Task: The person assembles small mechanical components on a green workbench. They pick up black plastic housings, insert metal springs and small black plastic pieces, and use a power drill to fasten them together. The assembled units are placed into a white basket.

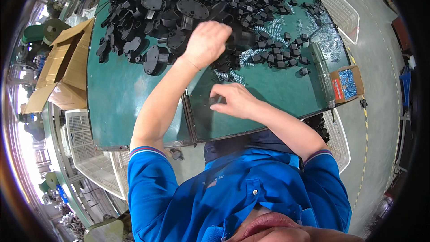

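Over the near side of a heap of black plastic parts (pixel 192 8) is my left hand (pixel 207 42), back up and fingers curled. It closes on a black plastic part (pixel 242 38), which is blurred and partly hidden by the fingers. Nearer to me, low over the green tabletop (pixel 255 89), my right hand (pixel 235 101) pinches a small black plastic piece (pixel 212 101) between thumb and bent forefinger. Just beyond it lie metal coil springs (pixel 230 77) and several small black blocks (pixel 280 57).
More springs (pixel 329 40) are heaped at the right edge, beside a greenish, see-through electric screwdriver (pixel 323 74). A small carton of screws (pixel 347 84) sits at the right corner. An open cardboard box (pixel 67 69) and a white plastic basket (pixel 92 152) stand left of the table.
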The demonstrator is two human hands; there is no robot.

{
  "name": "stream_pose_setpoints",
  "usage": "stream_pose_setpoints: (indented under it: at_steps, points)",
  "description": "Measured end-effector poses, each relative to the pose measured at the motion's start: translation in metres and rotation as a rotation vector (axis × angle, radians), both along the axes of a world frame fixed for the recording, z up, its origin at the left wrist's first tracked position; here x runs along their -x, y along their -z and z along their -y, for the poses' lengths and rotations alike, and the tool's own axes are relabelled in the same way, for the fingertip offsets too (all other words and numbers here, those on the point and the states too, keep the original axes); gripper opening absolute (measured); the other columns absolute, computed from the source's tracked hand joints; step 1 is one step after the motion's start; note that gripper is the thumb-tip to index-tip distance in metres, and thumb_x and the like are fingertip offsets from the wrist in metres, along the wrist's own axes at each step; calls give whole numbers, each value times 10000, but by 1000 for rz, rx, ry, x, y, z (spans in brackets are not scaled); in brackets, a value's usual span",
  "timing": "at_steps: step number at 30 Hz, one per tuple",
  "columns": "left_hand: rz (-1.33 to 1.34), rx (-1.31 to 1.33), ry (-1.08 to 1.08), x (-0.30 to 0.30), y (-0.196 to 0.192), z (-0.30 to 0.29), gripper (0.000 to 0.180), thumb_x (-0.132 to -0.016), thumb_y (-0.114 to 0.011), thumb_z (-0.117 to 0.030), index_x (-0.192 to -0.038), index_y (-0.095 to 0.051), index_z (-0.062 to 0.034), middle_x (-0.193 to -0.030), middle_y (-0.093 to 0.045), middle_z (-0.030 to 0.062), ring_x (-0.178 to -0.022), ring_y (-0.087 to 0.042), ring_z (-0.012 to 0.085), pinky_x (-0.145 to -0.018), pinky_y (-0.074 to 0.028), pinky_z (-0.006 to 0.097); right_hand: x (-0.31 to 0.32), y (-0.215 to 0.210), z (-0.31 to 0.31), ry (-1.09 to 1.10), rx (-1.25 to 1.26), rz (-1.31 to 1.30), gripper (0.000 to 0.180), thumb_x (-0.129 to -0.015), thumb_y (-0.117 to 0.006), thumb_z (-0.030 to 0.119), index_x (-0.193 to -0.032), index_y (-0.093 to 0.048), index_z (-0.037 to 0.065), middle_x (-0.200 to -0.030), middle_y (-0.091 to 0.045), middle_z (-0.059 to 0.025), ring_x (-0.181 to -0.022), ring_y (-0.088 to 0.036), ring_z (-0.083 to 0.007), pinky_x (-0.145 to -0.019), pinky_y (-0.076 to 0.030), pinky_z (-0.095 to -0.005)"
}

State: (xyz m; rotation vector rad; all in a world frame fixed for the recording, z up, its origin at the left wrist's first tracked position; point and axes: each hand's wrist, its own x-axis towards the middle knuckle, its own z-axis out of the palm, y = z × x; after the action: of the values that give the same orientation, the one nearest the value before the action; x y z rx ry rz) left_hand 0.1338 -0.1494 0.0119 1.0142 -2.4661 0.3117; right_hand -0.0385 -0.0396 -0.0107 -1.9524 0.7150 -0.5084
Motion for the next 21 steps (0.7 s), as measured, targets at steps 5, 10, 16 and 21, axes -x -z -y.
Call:
stream_pose_setpoints:
  at_steps: [5, 10, 16, 21]
  points:
    - [-658, -395, -307, 6, -55, -31, 466, -876, -700, -66, -1314, -556, 4, -1072, -692, 88, -941, -633, 121, -847, -509, 271, 9, 16, 29, 202, 128, 67, 294, -756, -742, 206, -971, -653, 26, -870, -700, -170, -833, -689, -345, -754, -546, -415]
    - [-1007, -1039, -485, -36, -52, -116, 418, -939, -636, -219, -1264, -590, 40, -1005, -684, 64, -865, -621, 115, -746, -509, 267, 53, 37, 57, 362, -16, 289, 276, -779, -760, 162, -963, -650, -12, -852, -714, -114, -781, -696, -195, -722, -539, -313]
    - [-548, -1077, -641, -11, -3, -169, 448, -899, -681, -222, -1264, -587, 19, -1124, -640, 103, -985, -586, 217, -820, -474, 320, 91, 1, 39, 469, -216, 381, 211, -828, -747, 92, -976, -630, -3, -897, -685, -38, -822, -638, -83, -762, -515, -259]
    - [-106, -399, -478, 50, -29, -186, 610, -751, -776, -223, -1278, -547, -18, -1269, -564, 167, -1249, -471, 351, -1079, -319, 534, 101, -4, 0, 479, -28, 392, 233, -813, -762, 74, -996, -639, 1, -966, -696, -109, -991, -672, -190, -864, -519, -308]
